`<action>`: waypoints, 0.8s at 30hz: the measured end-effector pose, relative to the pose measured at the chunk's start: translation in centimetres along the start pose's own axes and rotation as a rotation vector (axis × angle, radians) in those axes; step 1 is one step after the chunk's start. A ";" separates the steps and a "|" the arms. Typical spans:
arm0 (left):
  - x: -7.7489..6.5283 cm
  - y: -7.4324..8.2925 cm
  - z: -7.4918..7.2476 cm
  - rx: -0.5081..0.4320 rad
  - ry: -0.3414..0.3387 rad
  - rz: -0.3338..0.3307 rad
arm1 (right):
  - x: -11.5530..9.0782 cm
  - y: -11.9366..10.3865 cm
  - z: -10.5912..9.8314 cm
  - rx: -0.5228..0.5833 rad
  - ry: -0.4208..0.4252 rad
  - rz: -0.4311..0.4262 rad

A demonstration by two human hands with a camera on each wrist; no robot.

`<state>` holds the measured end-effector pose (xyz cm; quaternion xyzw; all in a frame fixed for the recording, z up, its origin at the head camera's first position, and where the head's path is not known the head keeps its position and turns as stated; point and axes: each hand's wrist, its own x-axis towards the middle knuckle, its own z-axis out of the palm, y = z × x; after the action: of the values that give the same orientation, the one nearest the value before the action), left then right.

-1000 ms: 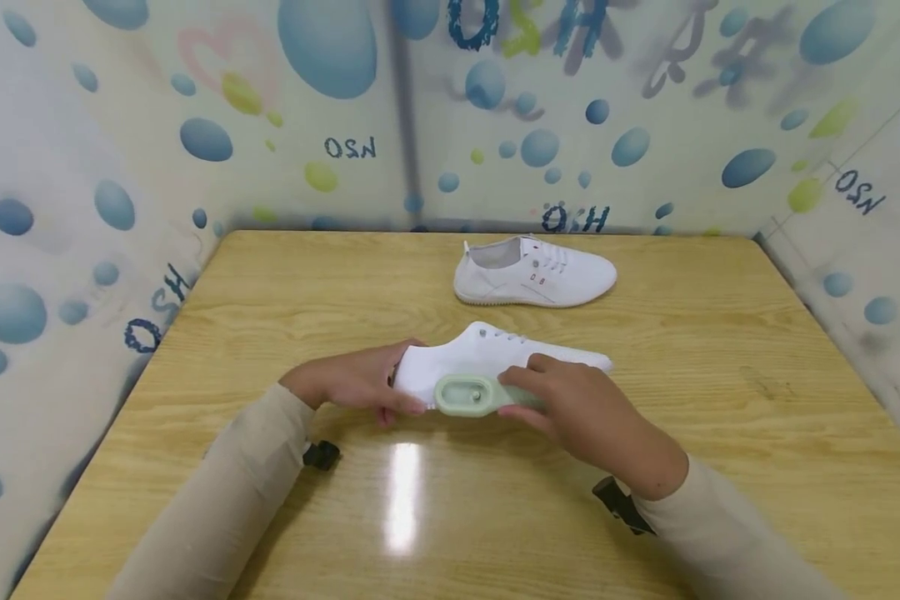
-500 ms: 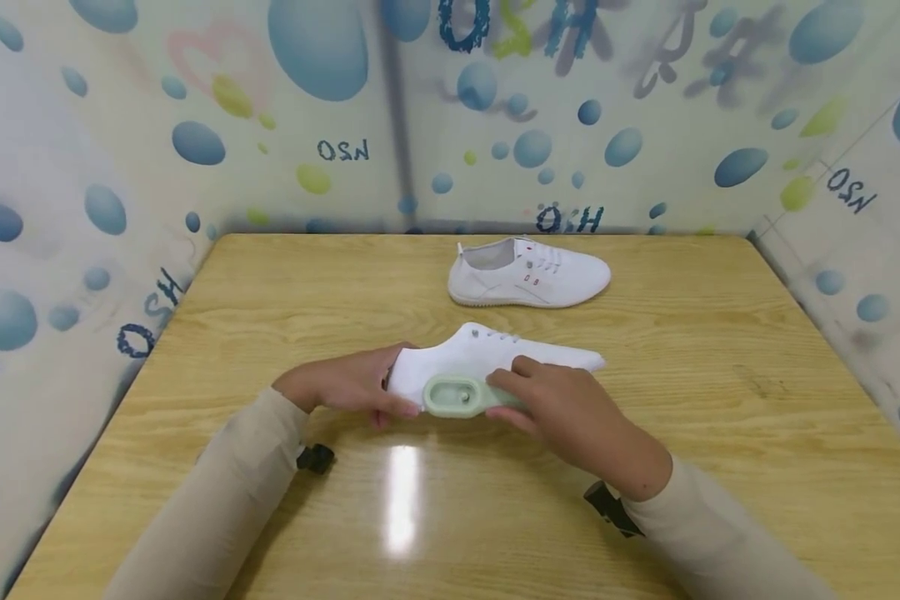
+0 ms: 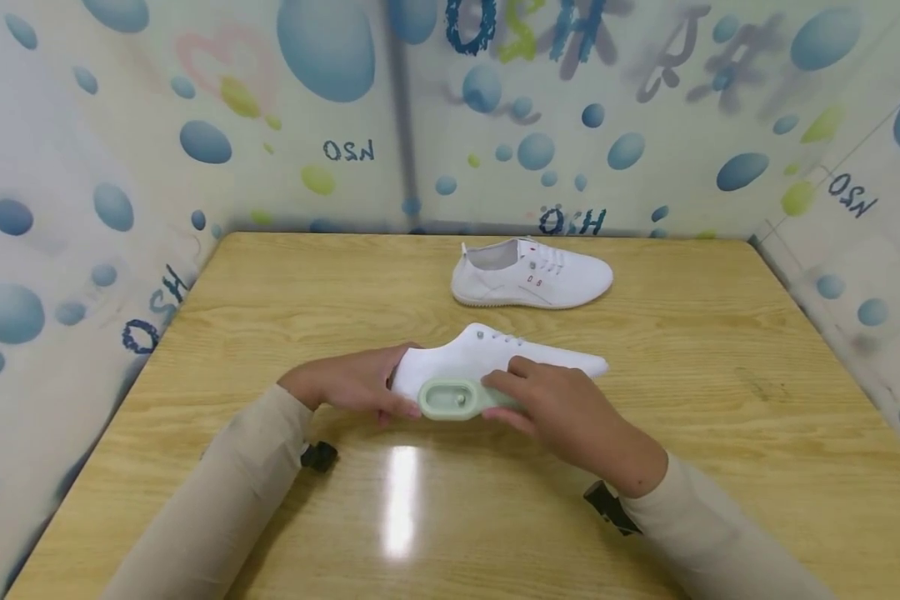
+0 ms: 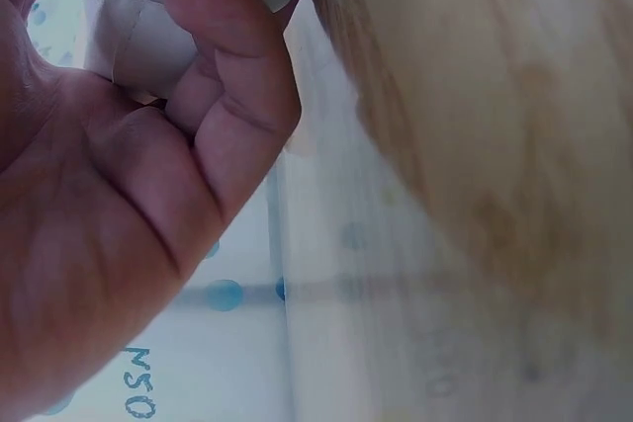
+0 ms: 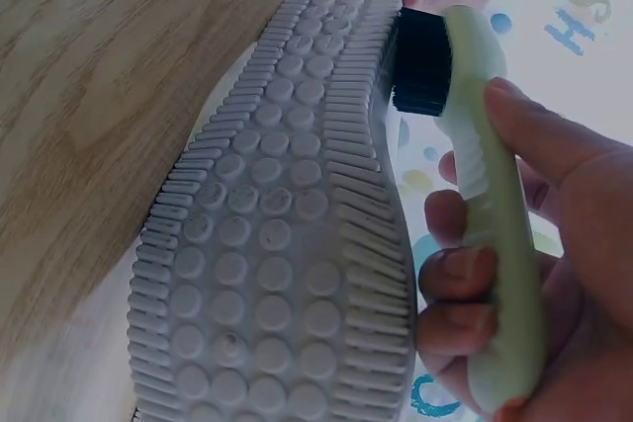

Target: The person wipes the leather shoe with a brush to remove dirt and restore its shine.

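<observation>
A white lace-up shoe (image 3: 450, 362) is held up off the table, toe to the right. My left hand (image 3: 356, 383) grips it by the heel, thumb on the near side. In my right hand (image 3: 577, 417) is the handle of a pale green scrub brush (image 3: 450, 402), its head lying along the near side of the shoe by the heel. Dark bristles (image 5: 422, 61) touch the shoe's side edge in the right wrist view. That view also shows the studded sole (image 5: 277, 195). From the left wrist, curled fingers (image 4: 242, 76) cover part of the heel.
Another white shoe (image 3: 532, 275) stands upright near the back edge of the wooden table (image 3: 307, 283), toe to the right. Walls (image 3: 270, 183) with a droplet pattern enclose the table at the back and both sides.
The brush has slid left along the side of the shoe toward the heel, with my right hand moving along. My left hand keeps its grip on the heel.
</observation>
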<state>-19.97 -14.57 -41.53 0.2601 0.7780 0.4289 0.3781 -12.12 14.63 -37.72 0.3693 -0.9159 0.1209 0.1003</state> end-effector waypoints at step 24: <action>0.0 0.0 -0.2 0.015 0.013 -0.030 | -2.0 1.2 -6.0 0.011 -0.172 0.270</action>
<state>-20.11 -14.64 -41.52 0.2486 0.7873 0.4192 0.3775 -10.97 18.60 -32.76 0.2525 -0.9618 0.1061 0.0022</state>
